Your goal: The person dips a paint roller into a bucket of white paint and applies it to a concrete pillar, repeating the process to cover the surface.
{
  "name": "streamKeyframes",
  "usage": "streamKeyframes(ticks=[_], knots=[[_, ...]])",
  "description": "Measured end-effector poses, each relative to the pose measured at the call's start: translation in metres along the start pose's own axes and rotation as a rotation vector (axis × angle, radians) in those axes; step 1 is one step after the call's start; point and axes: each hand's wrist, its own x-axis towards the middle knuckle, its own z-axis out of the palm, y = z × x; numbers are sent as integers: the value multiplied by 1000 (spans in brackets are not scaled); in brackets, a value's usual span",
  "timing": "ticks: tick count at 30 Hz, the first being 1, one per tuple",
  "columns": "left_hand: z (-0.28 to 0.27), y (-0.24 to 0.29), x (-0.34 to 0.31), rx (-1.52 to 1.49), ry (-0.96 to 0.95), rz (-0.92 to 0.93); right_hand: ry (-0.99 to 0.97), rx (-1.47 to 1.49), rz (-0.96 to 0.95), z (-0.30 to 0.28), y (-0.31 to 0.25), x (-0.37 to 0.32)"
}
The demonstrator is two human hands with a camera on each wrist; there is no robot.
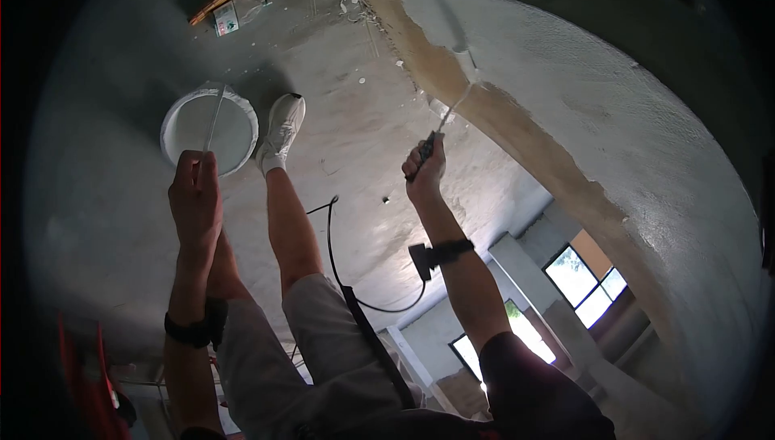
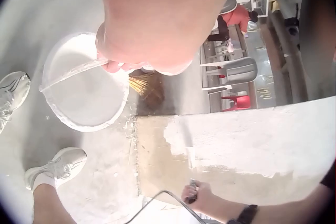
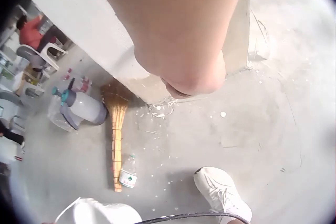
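right hand (image 1: pixel 428 169): fingers wrapped round dark-handled tool (image 1: pixel 426 150) | tool's long axis slanted from hand toward wall (image 1: pixel 565 60), far end near bare brown strip (image 1: pixel 510 115) | left hand (image 1: pixel 195 196): grasped bucket (image 1: pixel 251 129) by handle (image 1: pixel 215 117), farther from wall

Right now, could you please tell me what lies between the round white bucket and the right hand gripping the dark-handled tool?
In the head view, a white sneaker and then grey floor lie between the bucket and right hand.
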Motion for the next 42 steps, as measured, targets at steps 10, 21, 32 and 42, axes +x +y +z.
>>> streamKeyframes(ticks=[10, 21, 32, 42], knots=[[0, -13, -2, 32, -6, -13, 34, 61, 73, 68, 36, 91], [0, -1, 4, -13, 25, 9, -105, 179, 44, -38, -51, -75], [6, 8, -1, -48, -9, 52, -144, 75, 83, 4, -10, 11], [10, -10, -8, 24, -18, 7, -25, 226, 230, 80, 10, 72]])
